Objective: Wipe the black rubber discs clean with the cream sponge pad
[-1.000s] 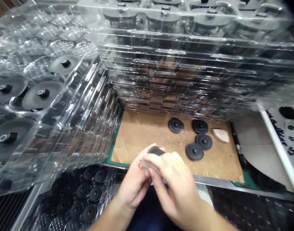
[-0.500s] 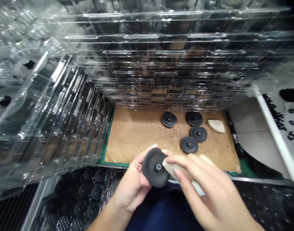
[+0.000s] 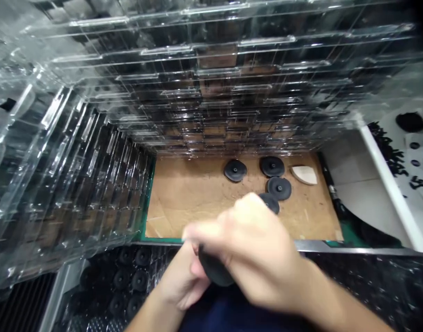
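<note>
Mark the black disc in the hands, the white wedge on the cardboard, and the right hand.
black disc (image 3: 213, 269), head view, its lower rim under the fingers
white wedge (image 3: 304, 174), head view, its flat top
right hand (image 3: 247, 251), head view, its back

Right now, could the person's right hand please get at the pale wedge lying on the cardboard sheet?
Probably yes. The pale wedge lies uncovered on the cardboard sheet, nothing between it and the right hand. But that hand is busy over the black disc held by the left hand.
</note>
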`<act>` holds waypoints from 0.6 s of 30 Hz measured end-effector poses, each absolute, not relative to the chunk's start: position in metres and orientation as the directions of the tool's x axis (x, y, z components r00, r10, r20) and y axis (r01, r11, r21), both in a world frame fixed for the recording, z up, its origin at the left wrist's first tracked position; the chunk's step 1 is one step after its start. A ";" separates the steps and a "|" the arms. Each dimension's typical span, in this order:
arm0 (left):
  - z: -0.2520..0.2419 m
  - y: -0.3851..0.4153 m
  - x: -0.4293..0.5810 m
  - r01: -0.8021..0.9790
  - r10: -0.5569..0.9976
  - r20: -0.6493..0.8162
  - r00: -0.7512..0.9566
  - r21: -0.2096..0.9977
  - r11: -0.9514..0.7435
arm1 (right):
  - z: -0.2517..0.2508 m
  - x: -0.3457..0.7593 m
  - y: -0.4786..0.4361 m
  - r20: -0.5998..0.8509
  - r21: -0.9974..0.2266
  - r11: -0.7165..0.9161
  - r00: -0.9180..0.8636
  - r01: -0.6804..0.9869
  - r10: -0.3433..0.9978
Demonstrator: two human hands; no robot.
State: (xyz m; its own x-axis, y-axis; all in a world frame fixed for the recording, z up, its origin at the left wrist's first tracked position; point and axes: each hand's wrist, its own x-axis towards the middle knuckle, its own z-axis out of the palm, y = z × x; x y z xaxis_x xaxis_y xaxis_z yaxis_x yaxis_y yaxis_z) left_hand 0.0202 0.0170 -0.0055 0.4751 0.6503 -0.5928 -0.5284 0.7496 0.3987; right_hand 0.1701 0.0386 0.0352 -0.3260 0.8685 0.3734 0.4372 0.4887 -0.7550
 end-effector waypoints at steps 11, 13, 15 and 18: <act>-0.006 0.025 0.001 -0.584 0.668 -0.495 0.555 0.340 0.737 | -0.099 0.159 0.010 -0.020 -0.747 -0.002 -0.019 0.665 1.000; -0.009 0.024 -0.001 -0.591 0.673 -0.501 0.544 0.340 0.731 | -0.105 0.157 0.000 -0.005 -0.724 0.015 -0.027 0.690 1.000; -0.012 0.024 -0.002 -0.605 0.686 -0.500 0.528 0.345 0.717 | -0.108 0.158 -0.002 0.004 -0.707 0.034 -0.044 0.707 0.999; -0.018 0.021 -0.003 -0.616 0.707 -0.508 0.492 0.370 0.695 | -0.108 0.163 0.010 0.015 -0.689 0.037 -0.037 0.724 0.999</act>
State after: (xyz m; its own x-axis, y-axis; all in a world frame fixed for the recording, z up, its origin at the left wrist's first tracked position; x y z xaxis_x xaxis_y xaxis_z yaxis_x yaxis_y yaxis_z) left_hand -0.0028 0.0211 -0.0175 0.4919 0.7070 -0.5082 -0.6164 0.6950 0.3702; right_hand 0.1631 0.0104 -0.1084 -0.0366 0.9992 0.0149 0.7240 0.0368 -0.6888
